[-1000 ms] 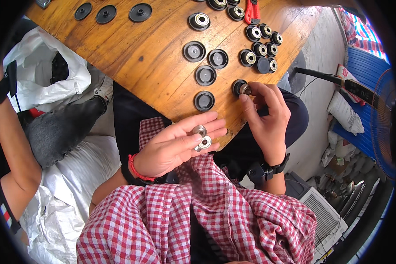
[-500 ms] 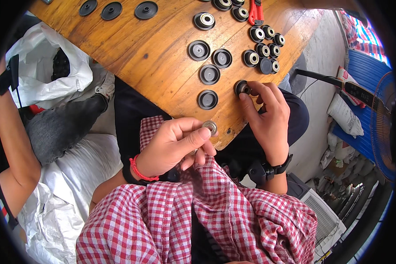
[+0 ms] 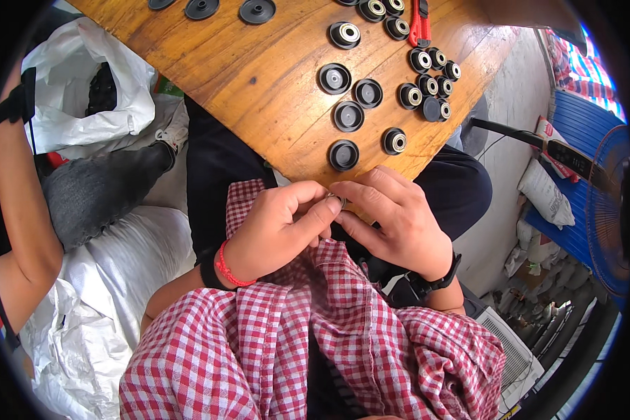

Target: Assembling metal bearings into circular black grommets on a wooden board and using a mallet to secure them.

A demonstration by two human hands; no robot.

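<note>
Close to the table's near corner, my left hand (image 3: 276, 231) pinches a small metal ball bearing (image 3: 341, 201) between thumb and fingers. Meeting it from the other side, my right hand (image 3: 406, 227) has its thumb and fingertips closed on the same bearing, which they mostly hide. Just beyond them stands a black round cap with a bearing seated in it (image 3: 395, 141). To its left lies a black cap without a bearing (image 3: 344, 155), and further bearing-less caps (image 3: 348, 116) sit behind that one.
Several bearing-fitted caps (image 3: 428, 85) cluster at the table's right, near a red-handled tool (image 3: 420, 24). More black caps (image 3: 257, 10) lie at the far left of the wooden table (image 3: 259, 91). Another person's arm (image 3: 24, 203), white sacks (image 3: 84, 77) and a fan (image 3: 607, 210) flank me.
My right hand has let go of the bearing-fitted cap, leaving it on the table, and come left and nearer to the bearing in my left hand. The view has shifted slightly.
</note>
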